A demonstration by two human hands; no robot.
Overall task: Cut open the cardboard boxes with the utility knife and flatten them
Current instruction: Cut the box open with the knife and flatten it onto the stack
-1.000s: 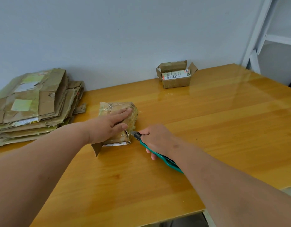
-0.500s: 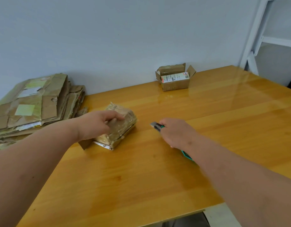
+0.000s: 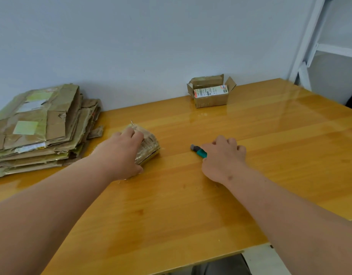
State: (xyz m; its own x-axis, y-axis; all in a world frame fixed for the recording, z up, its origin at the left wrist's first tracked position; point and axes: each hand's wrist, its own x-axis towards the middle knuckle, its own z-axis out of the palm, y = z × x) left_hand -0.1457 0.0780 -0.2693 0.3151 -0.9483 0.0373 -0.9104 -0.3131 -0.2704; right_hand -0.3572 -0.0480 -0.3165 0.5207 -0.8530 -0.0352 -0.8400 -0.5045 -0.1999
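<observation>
A small flattened cardboard box, wrapped in shiny tape, lies on the wooden table left of centre. My left hand covers most of it and grips it, fingers curled over its far edge. My right hand is to the right of the box, apart from it, and holds a teal utility knife low over the table. The knife's grey tip points left; most of the handle is hidden under my palm. Another small cardboard box, its flaps open, stands at the back by the wall.
A stack of flattened cardboard boxes lies at the table's left, just beyond my left hand. A white metal shelf frame stands at the back right. The table's front edge runs across the bottom right.
My right hand has pulled the knife away from the box, to the right. My left hand has shifted from pressing flat on the box to gripping it, and the box has turned and slid left.
</observation>
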